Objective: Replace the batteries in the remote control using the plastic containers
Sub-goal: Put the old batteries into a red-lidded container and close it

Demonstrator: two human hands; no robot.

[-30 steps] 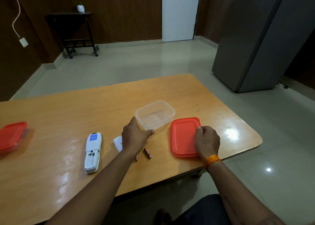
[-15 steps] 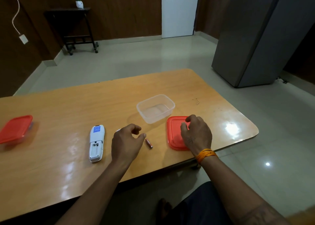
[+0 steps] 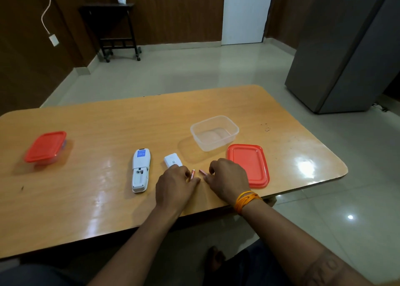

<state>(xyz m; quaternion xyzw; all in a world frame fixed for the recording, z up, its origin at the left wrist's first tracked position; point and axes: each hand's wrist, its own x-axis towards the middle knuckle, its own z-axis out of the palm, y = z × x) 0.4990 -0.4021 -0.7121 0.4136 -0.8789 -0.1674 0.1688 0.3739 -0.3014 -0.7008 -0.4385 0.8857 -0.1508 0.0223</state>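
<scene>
Our two hands are down on the table (image 3: 86,188), close together near the front edge. Our left hand (image 3: 175,184) has its fingers curled around one small battery (image 3: 192,174). Our right hand (image 3: 227,177) has its fingers bent down over a second battery (image 3: 203,172), with the tips touching it. We cannot tell for sure if that one is pinched yet.

The remote (image 3: 140,170) lies face down just to the left, its battery slot open and bare. Its little white cover (image 3: 172,160) sits beside it, partly under our left hand. The clear box (image 3: 214,132) stands open behind our hands with nothing in it, and its red lid (image 3: 249,164) lies flat next to our right hand. A second box with a red lid (image 3: 45,146) stays shut far off to the left.

What could go wrong? The batteries are round and the table is shiny — a loose pinch could let one roll off the near edge. We might also mix old ones with new ones, since they may look the same. And the cover could get knocked away by our left wrist.
</scene>
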